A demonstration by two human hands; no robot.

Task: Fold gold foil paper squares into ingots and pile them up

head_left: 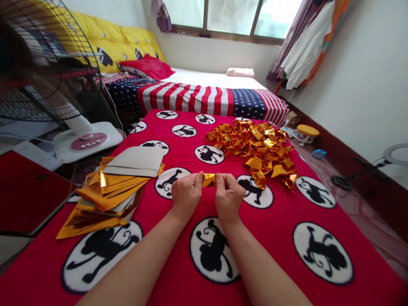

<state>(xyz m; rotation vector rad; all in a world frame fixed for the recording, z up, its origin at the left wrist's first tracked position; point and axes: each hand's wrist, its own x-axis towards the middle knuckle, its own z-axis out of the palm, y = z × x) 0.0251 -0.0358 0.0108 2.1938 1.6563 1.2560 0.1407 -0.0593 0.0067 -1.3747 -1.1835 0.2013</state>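
Observation:
Between my two hands is a small folded piece of gold foil paper (209, 180), held just above the red cloth. My left hand (186, 193) pinches its left end between thumb and curled fingers. At the right end, my right hand (230, 196) grips it the same way. A stack of flat gold foil sheets (123, 187), with pale backs showing on some, lies left of my left hand. Beyond my right hand spreads a heap of folded gold foil pieces (258, 146).
The red cloth (267, 255) with black monkey figures covers the table. A standing fan (87, 138) is at the left. Behind the table is a bed (197, 100) with a star-and-stripe cover. A yellow stool (307, 130) and a ring-light stand (360, 168) are on the right.

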